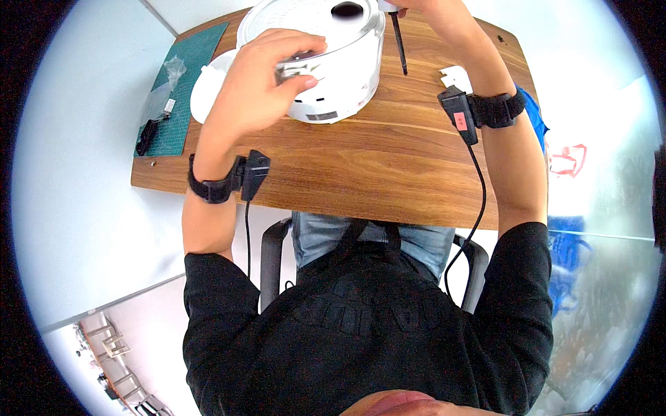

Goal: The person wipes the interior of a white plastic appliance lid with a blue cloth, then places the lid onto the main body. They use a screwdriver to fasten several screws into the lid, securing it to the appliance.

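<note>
A white, round, drum-shaped appliance housing (354, 83) stands at the far side of the table, with a dark round hole in its top. My left hand (260, 80) grips its near left side, fingers over the rim and thumb against the wall. At the upper edge of the view, my right hand (415, 5) is closed around the pale handle of a screwdriver (399, 45). Its dark shaft points down beside the housing's right side, apart from it. Part of the right hand is cut off by the picture's edge.
A white round part (205, 90) lies left of the housing. On the green cutting mat (201, 52) are a clear plastic bag (158, 97) and a black item (147, 135). A small white piece (456, 78) lies on the wooden table (347, 173), near my right forearm. Cables hang from both wrist devices.
</note>
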A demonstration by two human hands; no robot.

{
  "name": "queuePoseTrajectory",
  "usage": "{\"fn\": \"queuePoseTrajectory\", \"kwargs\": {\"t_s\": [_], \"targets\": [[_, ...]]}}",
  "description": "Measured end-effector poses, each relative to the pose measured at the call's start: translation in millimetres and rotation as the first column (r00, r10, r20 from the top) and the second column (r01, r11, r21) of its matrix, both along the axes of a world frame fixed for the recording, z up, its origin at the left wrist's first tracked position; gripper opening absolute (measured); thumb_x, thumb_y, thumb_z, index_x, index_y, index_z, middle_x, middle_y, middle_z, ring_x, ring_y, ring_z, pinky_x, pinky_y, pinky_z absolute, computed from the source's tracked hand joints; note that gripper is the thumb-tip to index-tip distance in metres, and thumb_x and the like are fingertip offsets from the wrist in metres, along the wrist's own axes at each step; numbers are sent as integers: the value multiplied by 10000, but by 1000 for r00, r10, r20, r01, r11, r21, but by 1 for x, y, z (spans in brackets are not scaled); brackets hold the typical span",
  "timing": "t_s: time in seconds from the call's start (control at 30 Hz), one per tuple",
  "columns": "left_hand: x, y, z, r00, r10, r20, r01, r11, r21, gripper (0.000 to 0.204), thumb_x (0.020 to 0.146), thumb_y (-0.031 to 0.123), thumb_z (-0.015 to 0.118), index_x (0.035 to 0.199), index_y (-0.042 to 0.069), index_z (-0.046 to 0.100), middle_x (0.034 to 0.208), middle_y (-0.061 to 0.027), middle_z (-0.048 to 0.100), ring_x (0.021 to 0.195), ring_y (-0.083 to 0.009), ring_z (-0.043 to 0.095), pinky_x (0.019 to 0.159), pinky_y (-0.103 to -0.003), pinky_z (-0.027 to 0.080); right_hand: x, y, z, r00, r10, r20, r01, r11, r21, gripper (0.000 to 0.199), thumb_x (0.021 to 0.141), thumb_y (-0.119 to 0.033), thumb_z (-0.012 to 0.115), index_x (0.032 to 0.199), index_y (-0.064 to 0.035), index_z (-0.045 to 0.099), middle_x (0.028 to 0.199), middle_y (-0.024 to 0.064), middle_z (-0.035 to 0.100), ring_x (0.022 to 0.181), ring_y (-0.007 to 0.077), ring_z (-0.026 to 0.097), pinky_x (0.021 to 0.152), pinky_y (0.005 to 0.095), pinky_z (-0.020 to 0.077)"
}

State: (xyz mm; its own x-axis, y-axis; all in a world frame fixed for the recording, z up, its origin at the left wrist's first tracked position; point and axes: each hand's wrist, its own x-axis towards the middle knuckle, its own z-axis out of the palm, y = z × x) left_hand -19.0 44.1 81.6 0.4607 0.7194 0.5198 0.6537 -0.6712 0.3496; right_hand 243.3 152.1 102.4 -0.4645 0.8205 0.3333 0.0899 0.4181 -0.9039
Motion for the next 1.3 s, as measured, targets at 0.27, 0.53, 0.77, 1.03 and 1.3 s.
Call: {"fn": "queuePoseTrajectory", "kwargs": {"t_s": [0.27, 0.53, 0.77, 1.03, 1.3], "targets": [[-46, -4, 7, 996, -90, -26, 87, 992, -89, 388, 782, -28, 710, 1150, 96, 708, 1293, -94, 696, 1287, -291, 595, 1115, -430, 438, -2, 0, -14, 992, 125, 30, -125, 992, -16, 205, 965, -179, 731, 1017, 19, 718, 837, 5, 675, 761, 84, 582, 686, 252, 456], [-15, -18, 3, 993, 95, -73, -94, 995, 23, 302, 805, 6, 755, 1093, 85, 714, 1258, -80, 707, 1184, -292, 638, 1043, -397, 489, -3, -10, -17, 992, 95, 88, -93, 995, -27, 190, 945, -164, 748, 988, 17, 712, 795, -4, 654, 734, 83, 571, 662, 251, 443], [-29, 0, -5, 998, 69, 1, -69, 997, -16, 307, 794, 52, 790, 1089, 98, 721, 1227, -60, 724, 1172, -282, 645, 1029, -391, 496, 9, -18, -12, 993, 98, 61, -95, 994, -49, 231, 959, -206, 739, 980, 21, 699, 770, -11, 639, 702, 76, 545, 627, 250, 413], [42, -29, -2, 998, -64, -10, 63, 934, 352, 250, 767, 31, 810, 1005, 67, 742, 1137, -110, 737, 1051, -256, 695, 883, -352, 540, 104, -40, -7, 984, -171, -47, 173, 984, 43, 265, 894, -242, 802, 923, 0, 700, 792, 34, 675, 701, 99, 598, 638, 251, 458], [155, 23, -44, 991, -130, 39, 133, 877, -462, 214, 862, 77, 771, 1072, 39, 753, 920, -110, 760, 845, -215, 731, 787, -330, 574, 168, -47, -24, 931, -364, 4, 364, 930, -46, 253, 842, -168, 822, 935, 36, 705, 813, 79, 701, 712, 150, 654, 621, 287, 496]]}}
